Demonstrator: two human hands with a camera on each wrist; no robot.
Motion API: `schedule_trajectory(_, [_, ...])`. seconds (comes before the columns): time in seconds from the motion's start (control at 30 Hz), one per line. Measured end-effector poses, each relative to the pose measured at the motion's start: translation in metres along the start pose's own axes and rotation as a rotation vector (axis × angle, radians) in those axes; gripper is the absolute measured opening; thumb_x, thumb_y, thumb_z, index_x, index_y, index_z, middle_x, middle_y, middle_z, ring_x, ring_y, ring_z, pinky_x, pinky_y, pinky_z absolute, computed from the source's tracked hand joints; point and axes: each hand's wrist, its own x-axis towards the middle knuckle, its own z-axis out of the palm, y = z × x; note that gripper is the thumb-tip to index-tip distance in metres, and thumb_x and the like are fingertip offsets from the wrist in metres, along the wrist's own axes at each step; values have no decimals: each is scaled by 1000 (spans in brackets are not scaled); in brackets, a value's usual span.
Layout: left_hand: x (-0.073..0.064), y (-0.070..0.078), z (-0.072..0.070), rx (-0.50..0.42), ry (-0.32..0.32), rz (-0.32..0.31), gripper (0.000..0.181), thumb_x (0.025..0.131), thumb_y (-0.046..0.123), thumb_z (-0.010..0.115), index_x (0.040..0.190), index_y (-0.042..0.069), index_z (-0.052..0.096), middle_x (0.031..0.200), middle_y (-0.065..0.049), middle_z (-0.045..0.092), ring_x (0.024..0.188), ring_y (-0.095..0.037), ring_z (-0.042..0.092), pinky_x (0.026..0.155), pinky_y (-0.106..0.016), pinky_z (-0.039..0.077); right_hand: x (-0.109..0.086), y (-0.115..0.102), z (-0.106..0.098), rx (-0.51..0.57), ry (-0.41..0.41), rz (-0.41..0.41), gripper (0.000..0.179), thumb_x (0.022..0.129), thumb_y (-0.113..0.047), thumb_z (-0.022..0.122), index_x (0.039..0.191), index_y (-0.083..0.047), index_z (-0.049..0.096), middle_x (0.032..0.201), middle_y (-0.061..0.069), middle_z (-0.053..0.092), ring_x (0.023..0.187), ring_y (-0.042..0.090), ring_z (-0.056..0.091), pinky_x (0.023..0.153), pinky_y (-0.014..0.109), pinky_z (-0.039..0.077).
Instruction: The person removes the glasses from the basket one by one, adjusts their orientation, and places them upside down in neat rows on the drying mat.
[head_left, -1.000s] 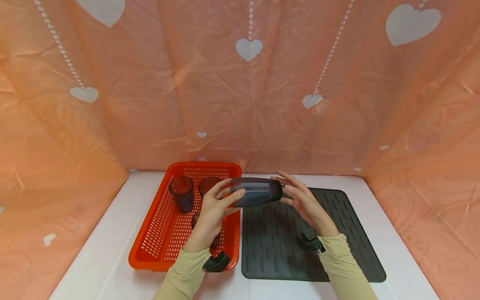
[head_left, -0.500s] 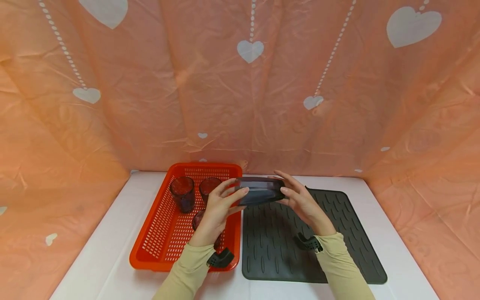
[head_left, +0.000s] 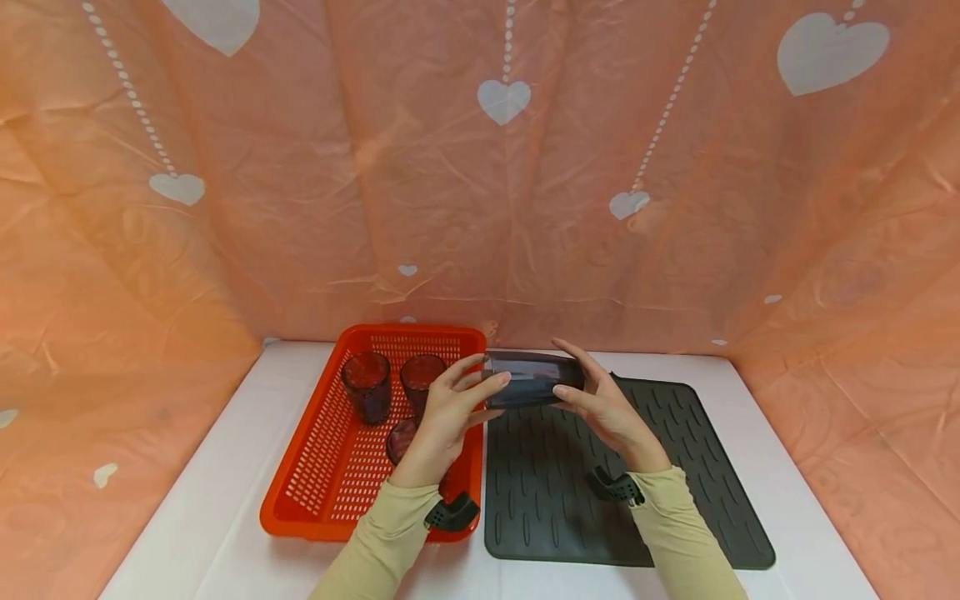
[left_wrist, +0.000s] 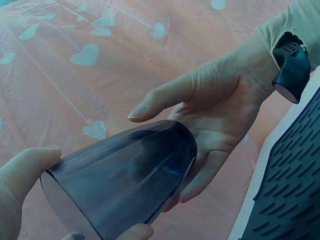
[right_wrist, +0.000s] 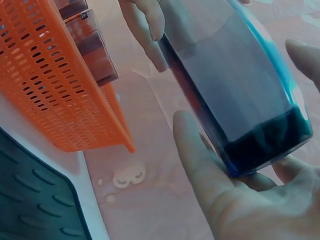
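Observation:
A dark, see-through drinking glass (head_left: 534, 379) lies sideways in the air between my hands, above the mat's far left part. My left hand (head_left: 444, 421) grips it near the rim, thumb on the near side. Around the base is my right hand (head_left: 611, 408), its fingers spread and thumb apart from the glass in the left wrist view. The right wrist view shows the glass's thick base (right_wrist: 270, 142) close to that palm. Below and to the left, an orange-red basket (head_left: 296, 467) holds three similar glasses, among them one standing upright (head_left: 366, 388); my left hand partly covers the nearest.
A dark grey ridged mat (head_left: 540, 508) lies right of the basket on a white table (head_left: 187, 500). A pink curtain (head_left: 420, 167) with white hearts hangs behind and at both sides. Each wrist wears a black band (head_left: 453, 512).
My left hand and the glass have shifted slightly to the right. The glass's base has moved further in between my right hand's thumb and fingers.

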Motion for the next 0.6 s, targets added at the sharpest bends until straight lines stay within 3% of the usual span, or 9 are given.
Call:
schedule_trajectory(0.27, [-1,-2,0,4,3,7,58,83,18,76,134,8,50,121,-19,51,83,-20,64,79,-43,54,-1,4,1,19,44,8,69,90,-4,65,149,-11,28,137,16,34,114,25,50,88,40,50])
schedule_trajectory(0.6, [-1,-3,0,-12,7,12,56,82,15,77,132,8,51,117,-19,52,80,-20,65,79,-43,54,-2,10,1,78,47,2,55,89,0,63,138,-4,38,134,17,36,115,26,49,89,39,50])
